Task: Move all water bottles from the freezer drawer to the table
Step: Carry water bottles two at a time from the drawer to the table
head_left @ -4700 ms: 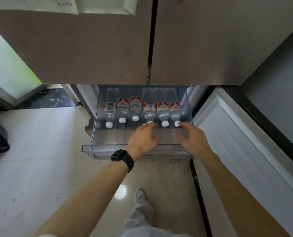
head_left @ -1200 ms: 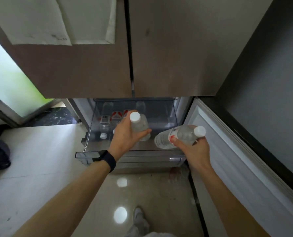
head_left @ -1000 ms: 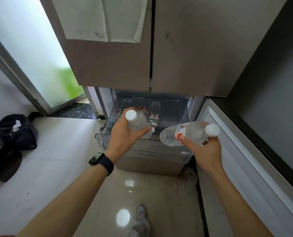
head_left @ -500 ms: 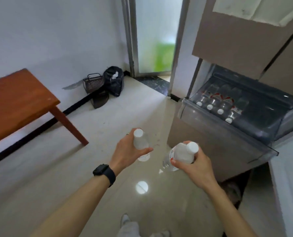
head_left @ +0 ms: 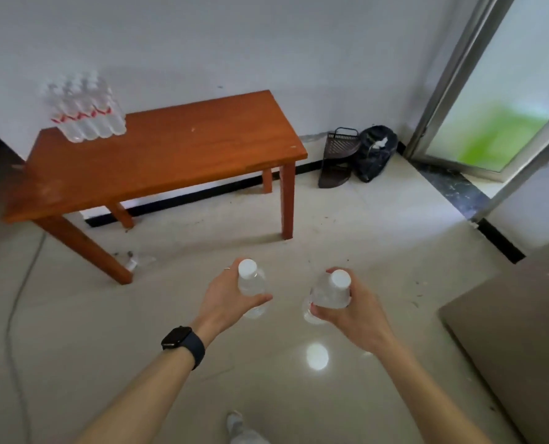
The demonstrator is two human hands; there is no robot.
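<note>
My left hand [head_left: 226, 302] grips a clear water bottle [head_left: 250, 285] with a white cap, held upright over the floor. My right hand [head_left: 350, 307] grips a second water bottle [head_left: 329, 294], cap toward me. The brown wooden table [head_left: 170, 155] stands ahead and to the left against the white wall. Several water bottles [head_left: 85, 113] with red labels stand grouped at its far left corner. The freezer drawer is out of view.
A dark basket [head_left: 340, 155] and a black bag [head_left: 375, 152] lie on the floor by the wall right of the table. A glass door [head_left: 497, 100] fills the far right corner. A brown panel [head_left: 520, 322] juts in at the right edge. A cable [head_left: 13, 315] runs along the floor at the left.
I have turned left, away from the freezer, which has left the view. The table now lies ahead with both bottles still held in my hands.
</note>
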